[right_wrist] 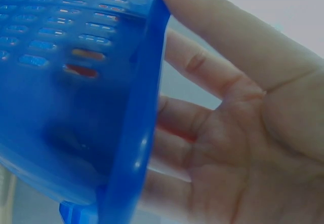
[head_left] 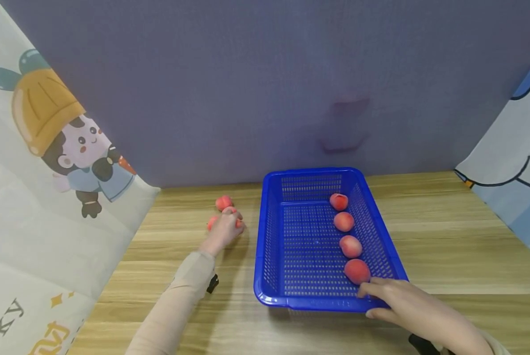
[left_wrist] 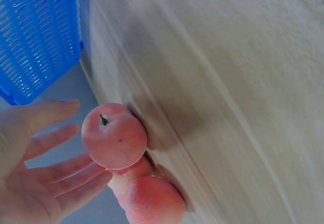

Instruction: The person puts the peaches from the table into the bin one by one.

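Several peaches lie close together on the wooden table to the left of the basket, among them a far peach [head_left: 223,202]. My left hand [head_left: 222,228] is over this group and partly hides it. In the left wrist view its fingers and thumb are spread beside a peach with a small green stem [left_wrist: 114,135], the fingertips at its edge. My right hand [head_left: 400,300] grips the near right corner of a blue plastic basket [head_left: 259,256], with the thumb outside and the fingers over the rim. Several peaches stand in a row along the basket's right side, the nearest peach [head_left: 357,271] by that hand.
The wooden table [head_left: 442,236] extends to both sides of the basket. Behind it rises a grey-blue cloth backdrop [head_left: 229,88]. A white sheet with cartoon prints [head_left: 34,197] hangs at the left, and another printed sheet [head_left: 505,162] at the right.
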### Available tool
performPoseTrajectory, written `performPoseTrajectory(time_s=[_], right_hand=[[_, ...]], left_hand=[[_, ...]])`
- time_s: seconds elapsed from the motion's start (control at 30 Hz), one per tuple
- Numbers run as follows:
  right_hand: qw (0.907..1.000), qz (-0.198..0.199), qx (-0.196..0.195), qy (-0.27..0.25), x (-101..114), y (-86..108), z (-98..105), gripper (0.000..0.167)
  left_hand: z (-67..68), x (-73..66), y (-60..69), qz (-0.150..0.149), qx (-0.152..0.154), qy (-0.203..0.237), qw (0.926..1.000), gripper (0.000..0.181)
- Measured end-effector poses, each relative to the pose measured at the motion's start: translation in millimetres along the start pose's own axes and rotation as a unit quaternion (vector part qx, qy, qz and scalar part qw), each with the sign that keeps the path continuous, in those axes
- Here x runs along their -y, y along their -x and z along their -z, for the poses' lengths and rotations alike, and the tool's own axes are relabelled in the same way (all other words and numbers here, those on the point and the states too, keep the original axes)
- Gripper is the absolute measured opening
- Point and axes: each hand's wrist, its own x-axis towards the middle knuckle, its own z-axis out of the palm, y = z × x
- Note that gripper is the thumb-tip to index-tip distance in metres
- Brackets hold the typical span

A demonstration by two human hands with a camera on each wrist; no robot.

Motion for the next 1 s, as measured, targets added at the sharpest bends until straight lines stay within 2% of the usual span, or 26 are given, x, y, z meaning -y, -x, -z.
performPoseTrajectory(time_s=[0.13,0.23,0.33,0.53,0.7,0.87,1.0], right_hand=[[1.0,-0.001,0.001,-0.002,0.6,-0.5,0.4,0.017],[1.0,0.001,-0.001,-0.003,0.8,-0.8,0.8,0.017],[1.0,0.002,-0.003,-0.003,0.5,-1.1,0.6,0.017],[1.0,0.004,-0.004,-0.002,-0.2,-1.0,0.6,0.017],[0.9999,0.008,-0.008,-0.002,0.1,-0.8,0.9,0.017],[0.9999,0.01,-0.008,-0.002,0.6,-0.3,0.9,0.017],[0.9999,0.012,-0.006,-0.004,0.6,0.5,0.6,0.018]], left_hand=[[-2.0,1.3,0.4,0.006,0.024,-0.022,0.9994,0.014],[-3.4,2.0,0.5,0.005,0.031,-0.033,0.9989,0.018],[-5.2,2.8,0.2,0.002,0.028,-0.041,0.9988,0.022],[-11.1,5.7,-1.4,-0.012,0.023,-0.083,0.9962,0.028],[-13.7,6.2,-2.2,-0.03,0.014,-0.117,0.9926,0.025],[-13.4,4.7,-2.3,-0.032,0.009,-0.127,0.9914,0.023],[-12.6,4.1,-3.0,-0.03,0.019,-0.132,0.9906,0.023]])
